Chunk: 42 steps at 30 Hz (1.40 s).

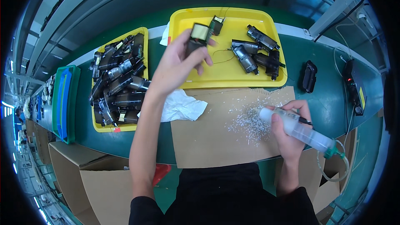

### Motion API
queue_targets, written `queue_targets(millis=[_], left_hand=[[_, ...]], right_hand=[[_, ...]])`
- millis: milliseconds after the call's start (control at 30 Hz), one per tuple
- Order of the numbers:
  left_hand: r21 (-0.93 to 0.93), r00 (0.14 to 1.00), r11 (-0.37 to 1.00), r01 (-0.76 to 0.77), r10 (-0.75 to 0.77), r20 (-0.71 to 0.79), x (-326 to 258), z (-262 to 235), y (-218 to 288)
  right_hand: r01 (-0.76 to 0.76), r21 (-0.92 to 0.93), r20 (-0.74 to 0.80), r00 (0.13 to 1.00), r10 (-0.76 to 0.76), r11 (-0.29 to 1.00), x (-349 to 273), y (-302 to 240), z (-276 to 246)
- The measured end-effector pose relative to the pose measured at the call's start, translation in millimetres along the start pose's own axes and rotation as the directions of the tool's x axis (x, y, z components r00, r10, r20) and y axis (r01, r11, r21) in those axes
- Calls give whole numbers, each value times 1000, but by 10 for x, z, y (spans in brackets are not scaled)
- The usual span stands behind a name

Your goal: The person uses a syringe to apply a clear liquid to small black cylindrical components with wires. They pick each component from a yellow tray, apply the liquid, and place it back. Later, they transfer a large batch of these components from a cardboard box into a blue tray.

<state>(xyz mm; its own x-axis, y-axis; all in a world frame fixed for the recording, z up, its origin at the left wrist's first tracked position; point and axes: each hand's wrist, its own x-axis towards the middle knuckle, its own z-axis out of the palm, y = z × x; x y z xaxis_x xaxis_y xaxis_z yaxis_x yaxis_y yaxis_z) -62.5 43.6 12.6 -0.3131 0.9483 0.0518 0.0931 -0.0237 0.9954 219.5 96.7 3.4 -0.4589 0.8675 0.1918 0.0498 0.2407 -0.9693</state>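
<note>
My left hand (pixel 177 66) is raised over the near left part of a yellow tray (pixel 187 82). Its fingers are closed round a dark housing (pixel 200 31) with a pale yellow block on its upper face. Just beyond it, a small dark part with a thin wire (pixel 216 24) shows in the tray. In my right hand (pixel 288 139) is a translucent dispensing syringe (pixel 312 136), its white end pointing left and its green cap toward the lower right. A thin dark tool (pixel 305 120) sticks out beside that hand's fingers. Below the syringe's white end, white bits (pixel 250 125) lie scattered on a cardboard sheet (pixel 208 146).
Several dark cylindrical units (pixel 254 54) lie in the tray's right side. A second yellow tray (pixel 100 127) at left is heaped with similar units. White crumpled tissue (pixel 181 107) sits between. At right are a black case (pixel 308 76) and a black controller box (pixel 354 85).
</note>
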Motion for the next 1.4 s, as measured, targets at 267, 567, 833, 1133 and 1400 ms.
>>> queue_targets(millis=[267,567,833,1133,1400], left_hand=[[-743,929,644,180,137,343,-356,469,-194],[-749,891,604,272,137,434,-481,508,-196],[-702,860,638,316,121,497,-508,462,-204],[-686,855,651,323,109,506,-513,456,-197],[-675,853,659,333,94,513,-511,463,-136]], right_hand=[[256,154,-20,967,-256,954,78,-572,41],[110,30,-77,991,-107,994,42,-746,358],[93,35,4,996,-93,995,6,-725,350],[188,1,129,974,-187,982,0,-637,216],[177,-15,152,973,-173,984,-29,-690,186]])
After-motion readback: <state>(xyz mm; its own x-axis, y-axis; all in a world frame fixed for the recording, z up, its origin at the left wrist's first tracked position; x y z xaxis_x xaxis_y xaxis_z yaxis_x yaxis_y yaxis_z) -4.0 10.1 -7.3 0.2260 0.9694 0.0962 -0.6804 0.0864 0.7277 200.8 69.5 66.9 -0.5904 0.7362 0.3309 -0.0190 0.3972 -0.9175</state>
